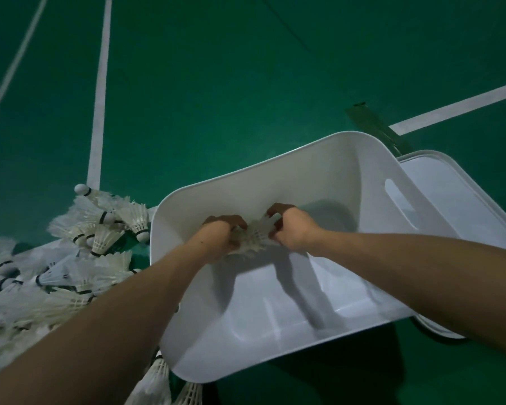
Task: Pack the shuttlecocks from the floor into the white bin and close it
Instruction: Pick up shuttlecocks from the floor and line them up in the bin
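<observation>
On the green court floor (246,83), at the frame's centre, the white bin (348,182) is seen open, with nothing inside but a small bunch of shuttlecocks (253,239) held low within it. That bunch is gripped from both sides: the left hand (221,236) is curled around it at 9 o'clock, the right hand (292,229) at 3 o'clock (fingers bent, nearly closed). The lid (456,200) is lain beside the bin at 3 o'clock. A heap of loose shuttlecocks (70,258) is spread on the floor at 9 o'clock.
</observation>
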Tool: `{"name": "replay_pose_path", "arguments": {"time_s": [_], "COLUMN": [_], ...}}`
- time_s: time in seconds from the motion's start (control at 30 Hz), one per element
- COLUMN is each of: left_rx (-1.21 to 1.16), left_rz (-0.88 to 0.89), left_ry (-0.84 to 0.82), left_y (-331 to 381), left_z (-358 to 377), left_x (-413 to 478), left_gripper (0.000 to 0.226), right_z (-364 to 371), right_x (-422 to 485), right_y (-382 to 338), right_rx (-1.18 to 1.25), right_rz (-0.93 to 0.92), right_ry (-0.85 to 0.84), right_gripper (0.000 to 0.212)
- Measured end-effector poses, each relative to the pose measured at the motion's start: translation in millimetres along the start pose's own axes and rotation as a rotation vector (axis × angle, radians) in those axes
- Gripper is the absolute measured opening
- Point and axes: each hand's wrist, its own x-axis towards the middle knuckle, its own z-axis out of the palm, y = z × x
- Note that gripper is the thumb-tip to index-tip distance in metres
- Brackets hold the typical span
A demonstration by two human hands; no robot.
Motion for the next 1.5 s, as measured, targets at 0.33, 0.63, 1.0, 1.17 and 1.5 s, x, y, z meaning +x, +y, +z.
{"name": "replay_pose_path", "arguments": {"time_s": [0.33, 0.63, 1.0, 1.17, 1.5], "left_rx": [0.217, 0.064, 0.140, 0.162, 0.259], "left_rz": [0.127, -0.084, -0.076, -0.033, 0.063], "left_ry": [0.036, 0.087, 0.041, 0.037, 0.083], "left_y": [-5, 1, 0, 1, 9], "left_z": [12, -2, -6, -9, -47], "left_x": [0, 7, 12, 8, -18], "left_gripper": [0.039, 0.050, 0.042, 0.051, 0.048], "right_z": [4, 7, 11, 2, -24], "right_x": [6, 1, 3, 3, -24], "right_y": [4, 9, 10, 4, -36], "right_rx": [0.024, 0.258, 0.261, 0.194, -0.266], "right_rz": [0.000, 0.109, 0.082, 0.095, -0.056], "right_ry": [0.006, 0.098, 0.011, -0.047, 0.002], "right_gripper": [0.037, 0.032, 0.035, 0.044, 0.052]}}
